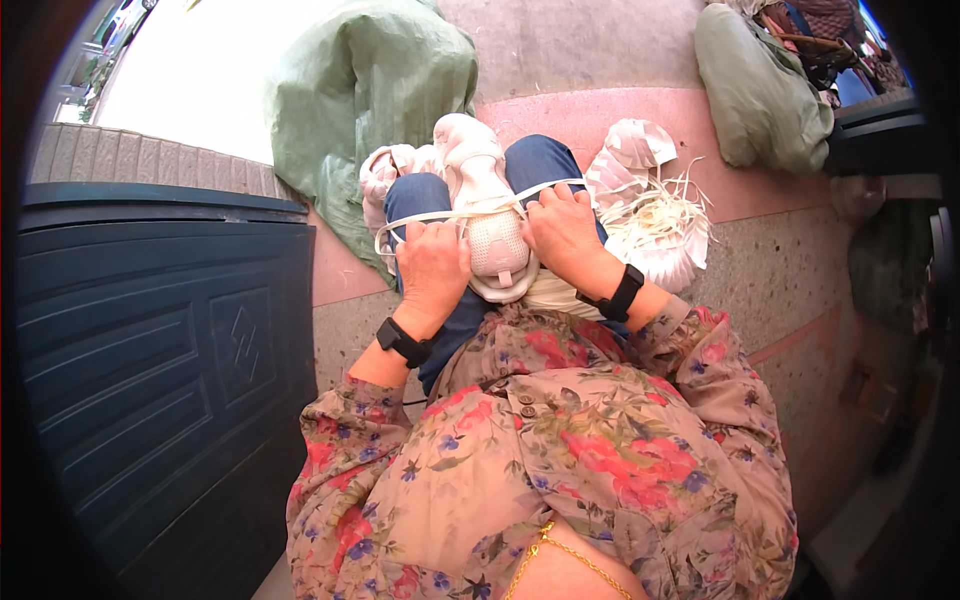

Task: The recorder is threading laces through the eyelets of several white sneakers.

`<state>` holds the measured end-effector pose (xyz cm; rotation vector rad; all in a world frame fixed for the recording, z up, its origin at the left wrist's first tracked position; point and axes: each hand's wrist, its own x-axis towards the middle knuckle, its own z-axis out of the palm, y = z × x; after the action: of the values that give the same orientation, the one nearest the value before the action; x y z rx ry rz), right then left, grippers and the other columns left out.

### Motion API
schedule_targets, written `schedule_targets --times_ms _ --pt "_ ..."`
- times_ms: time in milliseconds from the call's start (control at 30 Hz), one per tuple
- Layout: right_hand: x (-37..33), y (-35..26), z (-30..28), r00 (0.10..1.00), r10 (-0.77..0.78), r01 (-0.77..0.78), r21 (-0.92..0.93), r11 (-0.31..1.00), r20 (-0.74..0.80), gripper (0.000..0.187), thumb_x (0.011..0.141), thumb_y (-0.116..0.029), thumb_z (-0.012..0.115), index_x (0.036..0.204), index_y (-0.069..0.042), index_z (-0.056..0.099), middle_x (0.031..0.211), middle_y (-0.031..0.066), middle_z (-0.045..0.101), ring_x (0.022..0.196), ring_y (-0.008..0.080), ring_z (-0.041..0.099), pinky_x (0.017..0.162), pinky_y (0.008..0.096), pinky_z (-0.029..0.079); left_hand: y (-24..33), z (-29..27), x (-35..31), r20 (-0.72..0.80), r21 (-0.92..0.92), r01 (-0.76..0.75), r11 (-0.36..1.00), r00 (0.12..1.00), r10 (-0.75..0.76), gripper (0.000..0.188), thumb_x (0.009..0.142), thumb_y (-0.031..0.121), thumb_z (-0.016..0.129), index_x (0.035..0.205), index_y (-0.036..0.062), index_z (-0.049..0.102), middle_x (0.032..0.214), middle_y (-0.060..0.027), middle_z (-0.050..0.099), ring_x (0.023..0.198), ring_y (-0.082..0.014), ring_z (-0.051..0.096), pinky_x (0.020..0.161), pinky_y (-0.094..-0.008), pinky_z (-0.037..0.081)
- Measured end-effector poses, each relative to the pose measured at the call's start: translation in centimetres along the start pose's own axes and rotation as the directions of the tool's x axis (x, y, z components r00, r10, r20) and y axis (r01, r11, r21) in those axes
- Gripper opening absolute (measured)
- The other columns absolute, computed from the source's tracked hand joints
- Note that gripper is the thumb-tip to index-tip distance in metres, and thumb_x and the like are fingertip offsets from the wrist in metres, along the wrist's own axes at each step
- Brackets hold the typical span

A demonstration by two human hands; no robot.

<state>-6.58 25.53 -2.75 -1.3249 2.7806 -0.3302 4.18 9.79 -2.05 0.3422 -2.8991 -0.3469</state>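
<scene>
Gripping pale cord [487,209] over shoe [498,246]: left hand [433,264], right hand [566,234], fingertips mostly hidden.

It is a building's entrance, apparently a home's: a dark blue panelled door [170,390] borders a speckled floor [765,265], with daylight beyond.

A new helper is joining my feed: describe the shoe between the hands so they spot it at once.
From the floral shirt, go up to the blue-jeaned knees. The pale shoe sits between them. Unlike the pinkish-white item beside the left knee, it has a cream lace across it, held by left hand and right hand.
</scene>
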Motion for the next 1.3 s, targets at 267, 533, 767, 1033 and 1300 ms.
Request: schedule_targets --times_ms 267,533,767,1033,1300 --pt "-0.2 1.3 1.9 0.994 0.017 0.022 0.365 0.931 -0.105 0.013 0.077 -0.009 0.055 0.085 -0.002 0.063 0.078 0.0124 0.057 0.079 0.0295 0.052 0.070 0.0386 0.040 0.2 -0.8 2.7 -0.018 -0.251 -0.045 0.967 0.999 0.042 0.017 0.073 0.017 0.063 0.085 0.0049 0.064 0.082 -0.0113 0.063 0.083 -0.0284 0.054 0.071 -0.0382 0.043" --pt "0.1 0.9 2.0 0.960 -0.065 0.190 0.465 0.865 -0.271 0.012 0.073 -0.008 0.055 0.083 -0.006 0.060 0.073 0.0101 0.056 0.076 0.0276 0.053 0.067 0.0375 0.041 1.3 1.0 7.8 0.204 -0.065 -0.299 0.952 0.930 0.306 0.011 0.069 0.009 0.059 0.079 0.0043 0.060 0.071 -0.0132 0.059 0.081 -0.0299 0.054 0.068 -0.0394 0.045" --pt "1.5 0.2 -0.2 0.914 -0.379 0.356 -0.156 0.921 -0.148 0.012 0.070 -0.012 0.053 0.081 -0.009 0.057 0.073 0.0052 0.052 0.078 0.0197 0.051 0.072 0.0342 0.037 -1.5 0.9 9.1 0.222 -0.489 -0.044 0.871 0.960 0.173 0.011 0.069 0.006 0.066 0.073 0.0008 0.056 0.068 -0.0096 0.060 0.068 -0.0229 0.057 0.061 -0.0316 0.045" --pt "1.6 0.2 -16.9 0.865 0.000 0.484 0.833 0.269 -0.503 0.012 0.079 0.005 0.042 0.082 0.000 0.052 0.076 0.0112 0.056 0.080 0.0231 0.055 0.076 0.0338 0.043 1.7 1.1 10.3 0.390 -0.783 0.205 0.587 0.897 0.207 0.020 0.071 0.014 0.068 0.083 -0.0012 0.062 0.074 -0.0041 0.061 0.069 -0.0091 0.056 0.062 -0.0233 0.045" --pt "-1.3 10.8 -21.9 0.831 0.231 0.518 0.856 0.014 -0.506 0.010 0.087 -0.008 0.049 0.088 0.000 0.053 0.064 0.0015 0.047 0.059 0.0113 0.046 0.064 0.0272 0.042 -1.2 -0.1 8.0 0.301 -0.280 -0.219 0.935 0.905 0.302 0.019 0.079 0.015 0.055 0.085 0.0000 0.063 0.081 -0.0152 0.063 0.082 -0.0305 0.057 0.074 -0.0351 0.043"
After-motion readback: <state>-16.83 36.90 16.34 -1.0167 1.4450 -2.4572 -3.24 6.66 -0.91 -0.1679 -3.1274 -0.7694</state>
